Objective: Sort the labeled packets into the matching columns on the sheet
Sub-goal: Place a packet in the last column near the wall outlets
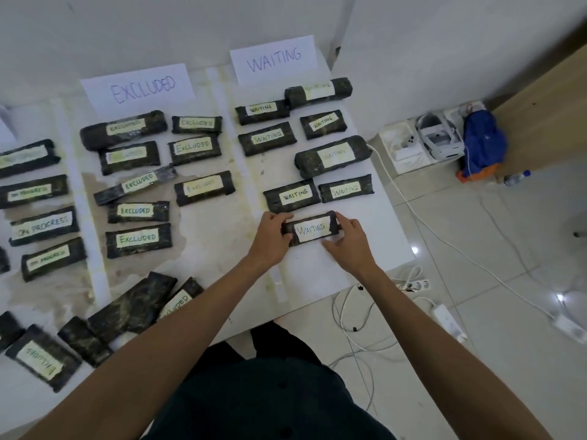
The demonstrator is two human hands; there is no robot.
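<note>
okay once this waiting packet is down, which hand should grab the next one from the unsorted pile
Probably the left hand. The unsorted pile lies at the near left of the sheet, on that hand's side; the right hand would have to cross over the left arm.

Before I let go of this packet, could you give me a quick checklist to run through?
1. Label matches the column: the held packet reads WAITING, under the WAITING sign: ok.
2. Both hands on it: left hand and right hand hold its ends: ok.
3. Resting flat on the sheet: cannot tell.
4. Clear of the two WAITING packets above: small gap visible: ok.
5. Unsorted pile remaining at the near left: sorting unfinished, not ok.
</note>
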